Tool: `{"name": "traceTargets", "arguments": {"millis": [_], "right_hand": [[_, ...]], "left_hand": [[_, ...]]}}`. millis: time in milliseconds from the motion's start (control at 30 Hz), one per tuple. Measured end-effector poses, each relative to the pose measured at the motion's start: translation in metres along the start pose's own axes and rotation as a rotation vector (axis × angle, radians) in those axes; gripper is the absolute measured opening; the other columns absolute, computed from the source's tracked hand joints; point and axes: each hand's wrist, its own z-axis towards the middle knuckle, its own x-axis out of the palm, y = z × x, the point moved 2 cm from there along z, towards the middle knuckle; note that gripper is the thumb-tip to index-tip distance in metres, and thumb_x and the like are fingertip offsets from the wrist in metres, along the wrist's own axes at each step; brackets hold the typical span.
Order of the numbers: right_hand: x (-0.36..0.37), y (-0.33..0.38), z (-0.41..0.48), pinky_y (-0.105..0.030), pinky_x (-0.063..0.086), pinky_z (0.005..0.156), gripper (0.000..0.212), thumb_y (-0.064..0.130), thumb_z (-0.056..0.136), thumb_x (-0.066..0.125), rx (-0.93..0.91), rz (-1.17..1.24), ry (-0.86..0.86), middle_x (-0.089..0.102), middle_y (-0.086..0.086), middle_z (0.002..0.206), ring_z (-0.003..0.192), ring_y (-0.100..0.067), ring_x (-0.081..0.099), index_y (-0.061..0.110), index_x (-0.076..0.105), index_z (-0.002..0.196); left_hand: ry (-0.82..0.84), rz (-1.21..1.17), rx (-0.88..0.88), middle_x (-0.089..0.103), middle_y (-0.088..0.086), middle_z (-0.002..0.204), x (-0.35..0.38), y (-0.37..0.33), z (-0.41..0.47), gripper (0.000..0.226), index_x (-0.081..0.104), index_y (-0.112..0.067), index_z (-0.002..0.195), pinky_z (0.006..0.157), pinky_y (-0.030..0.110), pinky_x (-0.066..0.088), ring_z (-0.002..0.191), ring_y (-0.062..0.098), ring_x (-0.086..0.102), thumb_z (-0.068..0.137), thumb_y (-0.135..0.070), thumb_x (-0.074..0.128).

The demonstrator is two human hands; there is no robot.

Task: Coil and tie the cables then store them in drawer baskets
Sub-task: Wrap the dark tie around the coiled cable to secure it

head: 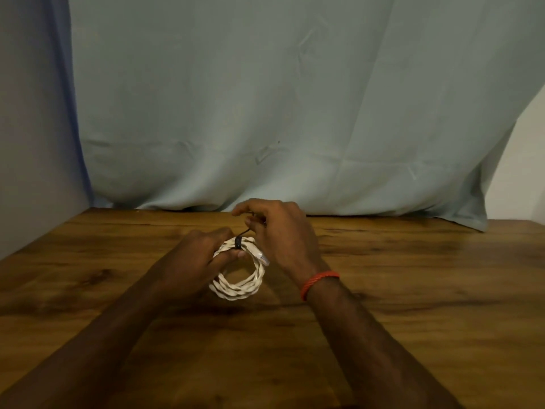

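Tying step. Gripping white cable coil (pixel 239 286) at far edge with left hand (pixel 203 255); pinching black tie (pixel 238 242) tail with right hand (pixel 280 231). Next, likely: cinch snug.

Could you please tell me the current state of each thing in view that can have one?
white cable: coiled into a ring, not yet stored.
black tie: wrapped round the top of the coil, with its free end drawn upward.
left hand: grips the coil beside the tie.
right hand: pinches the tie's free end.
red cord: worn on the right wrist.
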Motion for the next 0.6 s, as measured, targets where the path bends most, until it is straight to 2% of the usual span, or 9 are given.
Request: {"name": "traceTargets", "arguments": {"millis": [33, 100, 167, 233, 333, 400, 433, 500, 600], "right_hand": [[0.002, -0.002, 0.001, -0.037, 0.06, 0.077, 0.024, 0.015, 0.093, 0.067, 0.006, -0.02, 0.025, 0.077, 0.006, 0.098, 0.091, -0.012, 0.071, 0.031, 0.075, 0.108], [0.005, -0.005, 0.003, -0.039, 0.06, 0.083, 0.023, 0.011, 0.093, 0.065, 0.037, -0.053, 0.092, 0.076, 0.001, 0.105, 0.096, -0.016, 0.07, 0.023, 0.077, 0.108], [0.004, -0.003, 0.005, -0.041, 0.058, 0.087, 0.025, 0.006, 0.093, 0.061, 0.034, -0.074, 0.176, 0.075, -0.006, 0.109, 0.099, -0.02, 0.069, 0.015, 0.076, 0.111], [0.002, 0.002, 0.005, -0.042, 0.057, 0.088, 0.029, 0.003, 0.09, 0.055, 0.002, -0.052, 0.268, 0.075, -0.011, 0.107, 0.098, -0.024, 0.068, 0.01, 0.076, 0.109], [-0.001, 0.009, 0.002, -0.045, 0.055, 0.069, 0.03, 0.02, 0.091, 0.05, 0.001, 0.008, 0.327, 0.069, -0.011, 0.074, 0.07, -0.023, 0.063, 0.008, 0.075, 0.079], [-0.004, 0.013, 0.0, -0.043, 0.048, 0.055, 0.044, 0.041, 0.09, 0.049, -0.03, -0.042, 0.339, 0.058, -0.007, 0.059, 0.057, -0.021, 0.055, 0.009, 0.069, 0.068], [-0.005, 0.015, -0.001, -0.039, 0.043, 0.052, 0.049, 0.049, 0.092, 0.048, -0.07, -0.121, 0.352, 0.057, -0.005, 0.06, 0.058, -0.02, 0.054, 0.011, 0.07, 0.071], [-0.007, 0.016, -0.001, -0.032, 0.034, 0.058, 0.054, 0.056, 0.098, 0.046, -0.145, -0.278, 0.385, 0.062, -0.007, 0.072, 0.069, -0.022, 0.057, 0.012, 0.074, 0.085], [-0.012, 0.017, -0.006, -0.033, 0.034, 0.064, 0.052, 0.052, 0.101, 0.046, -0.134, -0.238, 0.402, 0.067, -0.015, 0.086, 0.082, -0.028, 0.06, 0.009, 0.073, 0.09]], "left_hand": [[0.004, 0.012, 0.006, 0.065, -0.032, 0.077, 0.0, 0.0, 0.0, 0.007, 0.062, -0.038, 0.102, 0.056, 0.02, 0.043, 0.065, 0.0, 0.064, 0.098, -0.042, 0.058], [0.008, 0.025, 0.01, 0.065, -0.032, 0.077, 0.0, -0.002, 0.0, 0.012, 0.06, -0.04, 0.11, 0.055, 0.018, 0.041, 0.066, 0.001, 0.064, 0.099, -0.038, 0.058], [0.012, 0.018, 0.013, 0.067, -0.02, 0.074, 0.001, -0.003, 0.0, 0.011, 0.061, -0.036, 0.101, 0.053, 0.027, 0.043, 0.062, 0.007, 0.063, 0.099, -0.046, 0.055], [0.021, 0.006, 0.007, 0.067, -0.016, 0.072, 0.002, -0.001, -0.001, 0.012, 0.063, -0.039, 0.101, 0.053, 0.032, 0.045, 0.059, 0.009, 0.063, 0.098, -0.047, 0.054], [0.032, -0.015, -0.008, 0.07, -0.016, 0.073, -0.001, -0.004, -0.002, 0.014, 0.061, -0.051, 0.099, 0.057, 0.031, 0.049, 0.063, 0.006, 0.065, 0.094, -0.056, 0.05], [0.02, -0.015, 0.014, 0.068, -0.026, 0.072, -0.004, -0.009, -0.001, 0.017, 0.059, -0.051, 0.086, 0.057, 0.019, 0.044, 0.065, -0.003, 0.064, 0.091, -0.058, 0.044], [0.015, -0.018, 0.023, 0.064, -0.032, 0.07, -0.005, -0.01, -0.001, 0.016, 0.059, -0.049, 0.082, 0.056, 0.014, 0.041, 0.064, -0.008, 0.061, 0.093, -0.051, 0.047], [0.016, -0.019, 0.029, 0.062, -0.035, 0.069, -0.008, -0.013, -0.001, 0.017, 0.062, -0.04, 0.082, 0.057, 0.012, 0.038, 0.063, -0.009, 0.059, 0.096, -0.038, 0.053], [-0.009, -0.033, 0.024, 0.064, -0.024, 0.07, -0.012, -0.015, -0.004, 0.029, 0.064, -0.032, 0.08, 0.056, 0.016, 0.037, 0.064, 0.0, 0.06, 0.09, -0.054, 0.048]]}}
